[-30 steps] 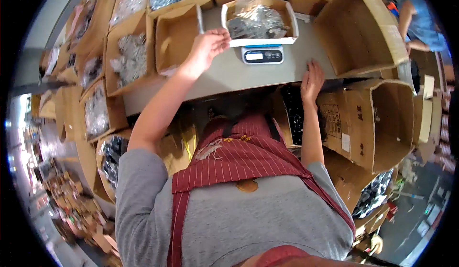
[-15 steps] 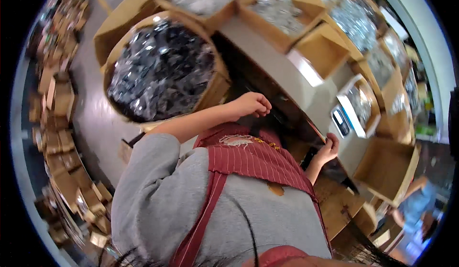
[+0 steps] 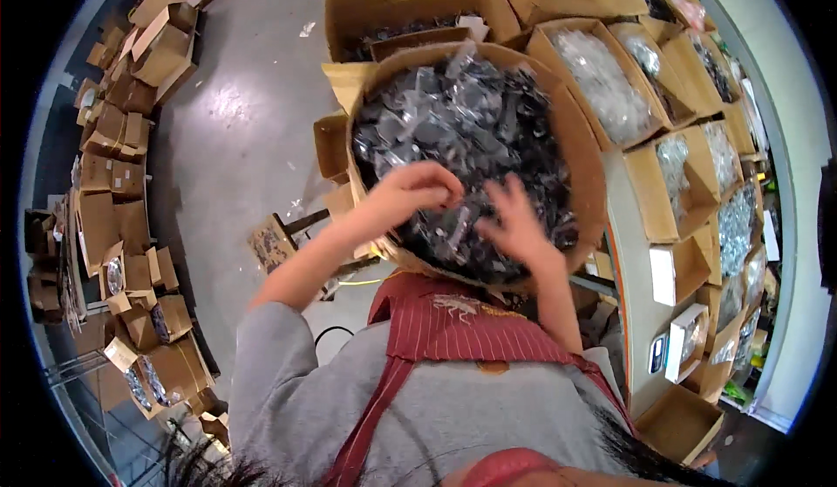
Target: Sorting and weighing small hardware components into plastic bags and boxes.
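Packets: dark-grey and clear glossy plastic packets [image 3: 471,129], crinkled, heaped inside the box.
Box: large brown cardboard box with rounded mouth [image 3: 589,173], in front of the person, mouth facing up.
Packet axes: mixed, pointing every which way.
Left hand [image 3: 417,189]: fingers curled inward over heap; cannot tell whether a packet is pinched.
Right hand [image 3: 521,225]: fingers spread above packets, slightly blurred.
Hidden: lower packets buried; forearms cross the near rim.

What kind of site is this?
Probably a packing or sorting workshop: a big cardboard box full of shiny dark pieces, what looks like a small scale on the worktable, and cartons lined up across the floor.
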A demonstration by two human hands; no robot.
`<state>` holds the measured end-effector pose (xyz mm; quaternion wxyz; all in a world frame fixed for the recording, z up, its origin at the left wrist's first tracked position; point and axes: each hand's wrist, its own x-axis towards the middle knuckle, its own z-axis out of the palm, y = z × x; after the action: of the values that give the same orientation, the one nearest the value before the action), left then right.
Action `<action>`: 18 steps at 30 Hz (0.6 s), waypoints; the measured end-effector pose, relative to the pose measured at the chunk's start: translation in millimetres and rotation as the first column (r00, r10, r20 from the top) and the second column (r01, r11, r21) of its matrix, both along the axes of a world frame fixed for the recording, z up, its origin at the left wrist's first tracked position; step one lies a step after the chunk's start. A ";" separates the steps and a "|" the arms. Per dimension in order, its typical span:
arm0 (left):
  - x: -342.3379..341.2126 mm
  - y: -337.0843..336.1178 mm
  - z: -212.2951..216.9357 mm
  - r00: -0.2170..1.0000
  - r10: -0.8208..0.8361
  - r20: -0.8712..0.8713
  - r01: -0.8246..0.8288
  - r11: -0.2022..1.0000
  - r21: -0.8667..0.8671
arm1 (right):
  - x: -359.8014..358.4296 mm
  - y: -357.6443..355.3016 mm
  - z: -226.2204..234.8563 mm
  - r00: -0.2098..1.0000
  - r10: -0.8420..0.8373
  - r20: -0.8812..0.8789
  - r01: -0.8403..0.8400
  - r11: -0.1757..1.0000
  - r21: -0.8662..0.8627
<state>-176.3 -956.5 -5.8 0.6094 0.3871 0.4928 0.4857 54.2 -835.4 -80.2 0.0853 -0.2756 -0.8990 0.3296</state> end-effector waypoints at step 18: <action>-384.9 330.4 -208.9 -0.093 -0.544 -0.834 -0.177 0.833 -0.524 | -39.7 -11.6 -39.6 0.843 -0.280 0.460 0.350 0.934 -0.072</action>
<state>-561.2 -626.1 -214.7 0.1917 0.5148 0.8140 -0.1888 14.6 -847.0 -119.8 -0.0893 -0.4930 -0.8090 0.3075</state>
